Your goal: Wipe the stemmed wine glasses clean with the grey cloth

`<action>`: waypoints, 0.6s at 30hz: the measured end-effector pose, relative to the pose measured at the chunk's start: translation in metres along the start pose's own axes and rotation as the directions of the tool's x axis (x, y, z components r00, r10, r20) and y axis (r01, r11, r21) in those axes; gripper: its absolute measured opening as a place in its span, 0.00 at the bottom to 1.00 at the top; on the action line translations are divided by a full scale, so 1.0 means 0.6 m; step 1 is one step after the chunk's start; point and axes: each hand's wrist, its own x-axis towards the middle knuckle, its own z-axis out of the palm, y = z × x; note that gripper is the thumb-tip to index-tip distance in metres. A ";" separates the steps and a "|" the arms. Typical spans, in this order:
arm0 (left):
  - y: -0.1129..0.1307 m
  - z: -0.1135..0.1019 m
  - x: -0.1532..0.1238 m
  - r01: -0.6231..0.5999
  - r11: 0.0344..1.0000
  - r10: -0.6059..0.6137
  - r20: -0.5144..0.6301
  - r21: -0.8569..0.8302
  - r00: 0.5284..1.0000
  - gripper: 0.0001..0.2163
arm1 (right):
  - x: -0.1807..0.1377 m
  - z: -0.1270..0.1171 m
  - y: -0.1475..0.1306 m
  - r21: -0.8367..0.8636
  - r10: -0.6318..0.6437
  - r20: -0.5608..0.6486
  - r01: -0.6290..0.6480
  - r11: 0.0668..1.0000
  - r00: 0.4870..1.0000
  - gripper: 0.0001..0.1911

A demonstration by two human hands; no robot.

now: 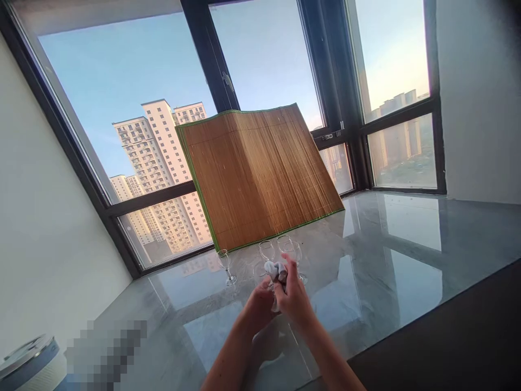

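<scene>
A crumpled grey-white cloth (275,270) is bunched up between my two hands, above the shiny grey countertop. My right hand (292,290) is closed on it, with the index finger reaching up along its side. My left hand (259,303) is closed just below and left of the cloth; what its fingers hold is hidden. A small stemmed glass (226,267) stands upright to the left of my hands. Beyond the cloth stand several more clear glasses, among them one glass (266,250) straight ahead and another glass (285,244) to its right, partly covered by my right hand.
A brown bamboo mat (260,174) with green edging leans against the dark-framed windows behind the glasses. The glossy countertop (391,239) runs right to a dark front edge. At the lower left is a blue and white lidded container (35,364), beside a pixelated patch.
</scene>
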 end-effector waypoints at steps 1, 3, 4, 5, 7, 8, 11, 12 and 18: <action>-0.003 -0.003 0.002 -0.014 1.000 0.014 -0.022 -0.003 1.000 0.23 | -0.004 0.004 0.001 -0.006 -0.013 0.040 0.013 1.000 0.999 0.34; -0.010 -0.011 0.006 -0.005 1.000 0.003 -0.060 -0.028 0.998 0.24 | -0.009 0.010 0.005 -0.020 -0.036 0.103 0.038 0.999 0.994 0.38; -0.013 -0.014 0.007 0.019 0.999 -0.021 -0.070 -0.035 0.997 0.25 | -0.010 0.012 0.007 -0.028 -0.035 0.115 0.038 0.999 0.993 0.39; -0.014 -0.016 0.008 0.046 0.998 -0.049 -0.076 -0.031 0.996 0.25 | -0.010 0.012 0.009 -0.034 -0.019 0.111 0.023 0.999 0.994 0.40; -0.015 -0.016 0.006 0.098 0.995 -0.098 -0.075 0.008 0.992 0.28 | -0.007 0.008 0.013 -0.041 0.046 0.082 -0.043 0.998 0.996 0.41; -0.014 -0.013 0.004 0.123 0.992 -0.121 -0.075 0.031 0.990 0.29 | -0.005 0.005 0.014 -0.045 0.088 0.068 -0.085 0.995 0.994 0.41; -0.010 0.006 -0.003 0.153 0.985 -0.148 -0.073 0.080 0.986 0.31 | 0.003 -0.007 0.013 -0.082 0.179 0.030 -0.176 0.981 0.983 0.40; -0.009 0.012 -0.005 0.160 0.983 -0.154 -0.075 0.091 0.985 0.31 | 0.004 -0.010 0.012 -0.102 0.192 0.015 -0.189 0.977 0.981 0.39; -0.020 0.024 0.014 0.004 0.924 0.072 -0.182 0.383 0.981 0.16 | 0.003 -0.018 0.003 -0.182 0.156 -0.018 -0.157 0.971 0.988 0.29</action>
